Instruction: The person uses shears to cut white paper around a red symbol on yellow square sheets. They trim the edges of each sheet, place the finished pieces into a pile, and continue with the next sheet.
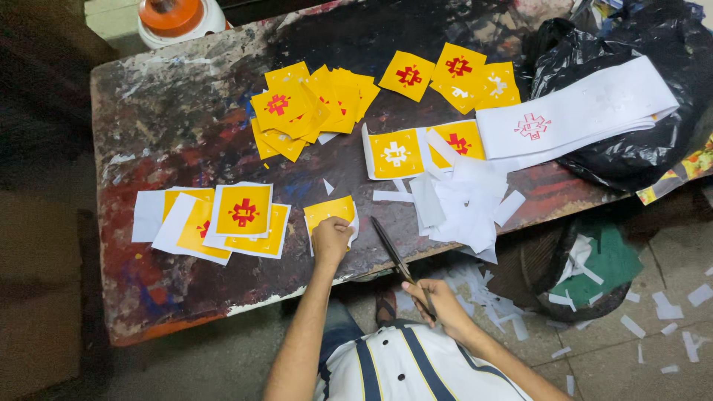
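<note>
Head view: left hand (330, 239) presses a square yellow paper sticker (330, 211) flat at the paint-stained worktop's (171, 126) near edge; right hand (431, 297) grips dark metal scissors (395, 256), blades closed. Trimming seems underway; next, lifting the sheet to the blades.

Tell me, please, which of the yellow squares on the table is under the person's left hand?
The lone yellow square at the near table edge; the left hand rests on it, unlike the others.
</note>
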